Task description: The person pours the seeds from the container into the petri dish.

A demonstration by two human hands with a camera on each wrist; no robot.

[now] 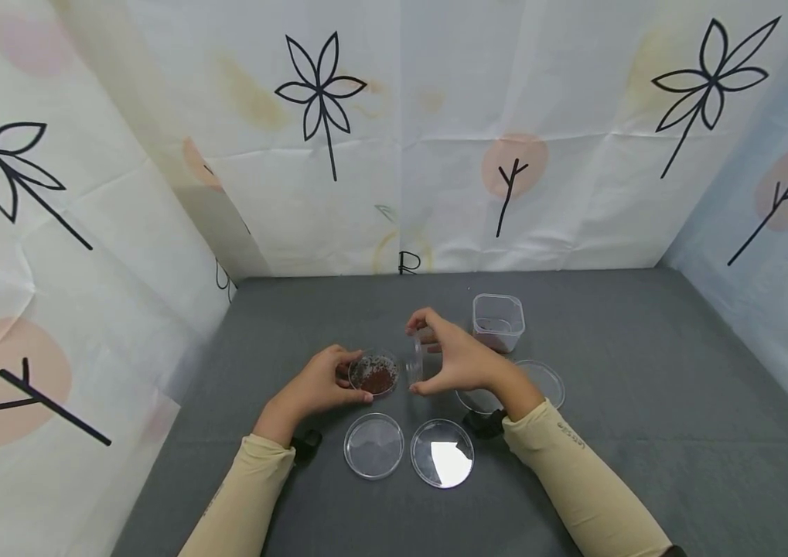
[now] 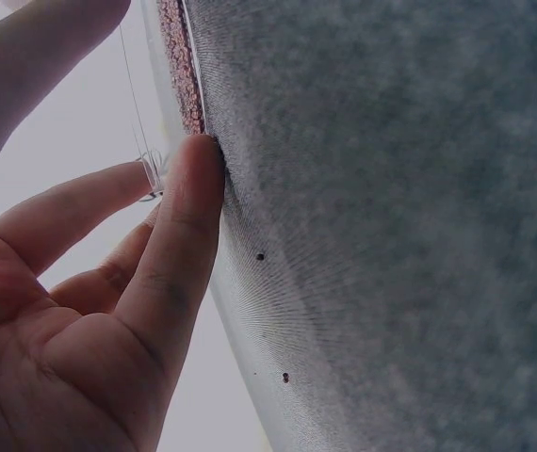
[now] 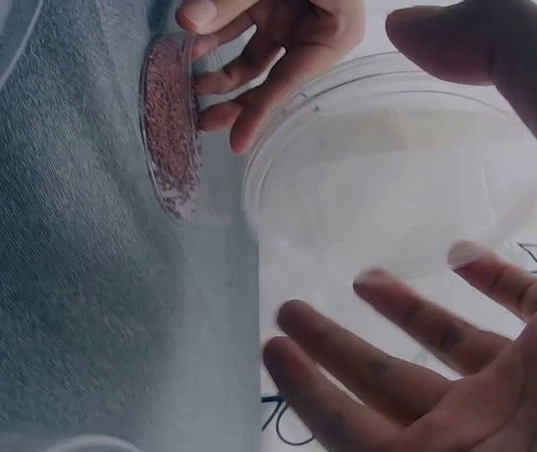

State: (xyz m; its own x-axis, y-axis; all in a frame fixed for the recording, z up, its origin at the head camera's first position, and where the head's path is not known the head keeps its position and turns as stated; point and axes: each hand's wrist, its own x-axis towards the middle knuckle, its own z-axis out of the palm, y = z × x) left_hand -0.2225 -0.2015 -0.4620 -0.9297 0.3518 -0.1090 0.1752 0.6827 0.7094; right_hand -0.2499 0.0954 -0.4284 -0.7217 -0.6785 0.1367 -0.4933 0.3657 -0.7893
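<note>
My left hand (image 1: 319, 381) grips the left rim of a clear petri dish (image 1: 374, 373) that holds reddish-brown granules, low over the grey cloth. In the right wrist view, the granules (image 3: 170, 122) form a layer across that dish. My right hand (image 1: 461, 357) holds a second clear petri dish part (image 1: 414, 362) on edge, thumb at the near rim and fingers at the far one, just right of the filled dish. It looks empty in the right wrist view (image 3: 382, 169). The left wrist view shows the left fingers (image 2: 188, 184) at the filled dish's edge.
Two clear dish pieces, one (image 1: 374, 445) on the left and one (image 1: 442, 454) on the right, lie in front of the hands. Another round clear piece (image 1: 548, 383) lies under the right forearm. A square clear tub (image 1: 499, 321) stands behind. Patterned cloth walls (image 1: 435, 209) enclose the table.
</note>
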